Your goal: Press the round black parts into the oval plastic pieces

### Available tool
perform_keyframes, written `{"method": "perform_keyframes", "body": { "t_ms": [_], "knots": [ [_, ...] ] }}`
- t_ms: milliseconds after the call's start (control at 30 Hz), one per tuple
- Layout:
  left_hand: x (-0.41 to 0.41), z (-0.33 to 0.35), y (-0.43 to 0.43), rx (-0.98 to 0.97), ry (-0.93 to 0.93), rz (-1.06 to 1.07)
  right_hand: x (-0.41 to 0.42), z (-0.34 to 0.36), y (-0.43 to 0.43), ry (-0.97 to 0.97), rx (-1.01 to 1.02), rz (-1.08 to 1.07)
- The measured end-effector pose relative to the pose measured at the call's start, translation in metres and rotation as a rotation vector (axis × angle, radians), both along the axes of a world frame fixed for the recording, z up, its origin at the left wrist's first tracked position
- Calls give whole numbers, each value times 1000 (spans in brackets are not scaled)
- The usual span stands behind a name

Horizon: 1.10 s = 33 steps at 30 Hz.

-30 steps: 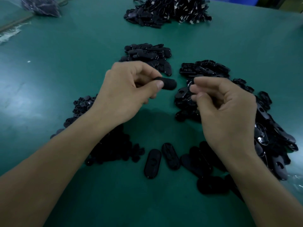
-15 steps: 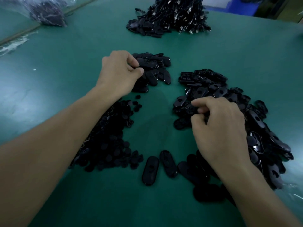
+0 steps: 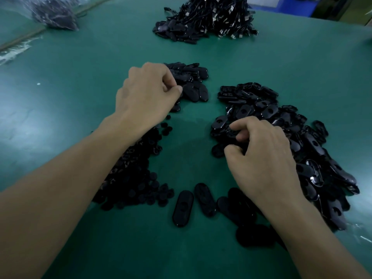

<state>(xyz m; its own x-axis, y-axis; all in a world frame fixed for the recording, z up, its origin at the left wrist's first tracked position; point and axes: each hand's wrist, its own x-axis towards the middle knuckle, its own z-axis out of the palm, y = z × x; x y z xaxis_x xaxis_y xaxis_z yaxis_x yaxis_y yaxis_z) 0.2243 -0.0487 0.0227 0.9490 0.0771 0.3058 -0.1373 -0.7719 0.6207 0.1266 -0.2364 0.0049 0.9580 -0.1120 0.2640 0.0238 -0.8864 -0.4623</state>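
There, past left hand (image 3: 145,95) — bag (image 3: 35,7) (clear plastic) holding dark parts (image 3: 58,19).

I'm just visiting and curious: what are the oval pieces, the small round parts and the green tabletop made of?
Oval pieces: probably hard moulded plastic, glossy; light glints on them. Round parts: matte black, maybe rubber or plastic; no shine. Tabletop: green mat, perhaps vinyl; soft, even sheen.

I am at a factory assembly bench: a wide green mat (image 3: 80,101) carries bulk heaps of identical black oval pieces (image 3: 267,111), round parts (image 3: 132,178) and cabled units (image 3: 213,19), with a bagged batch (image 3: 54,15) and blue bins (image 3: 289,8) beyond.
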Motion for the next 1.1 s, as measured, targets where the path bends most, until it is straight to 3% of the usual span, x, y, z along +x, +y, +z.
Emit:
{"method": "perform_keyframes", "body": {
  "t_ms": [167,400,733,833,1000,1100],
  "knots": [
    [-22,-1,3,33,91,-122,0,1,3,27,-95,82],
    [-42,-8,10,2,-34,-155,-1,0,-2,33,-108,106],
    [-49,-5,1,-148,-41,-228,1,2,0,-48,317,197],
    [-51,-4,-2,-222,42,-284,2,3,1,-104,460,229],
    [-53,-1,-3,-404,344,-420,3,2,4,-174,661,317],
    [-51,0,0,-489,452,-504,1,1,9,-237,606,333]
  ]
}}
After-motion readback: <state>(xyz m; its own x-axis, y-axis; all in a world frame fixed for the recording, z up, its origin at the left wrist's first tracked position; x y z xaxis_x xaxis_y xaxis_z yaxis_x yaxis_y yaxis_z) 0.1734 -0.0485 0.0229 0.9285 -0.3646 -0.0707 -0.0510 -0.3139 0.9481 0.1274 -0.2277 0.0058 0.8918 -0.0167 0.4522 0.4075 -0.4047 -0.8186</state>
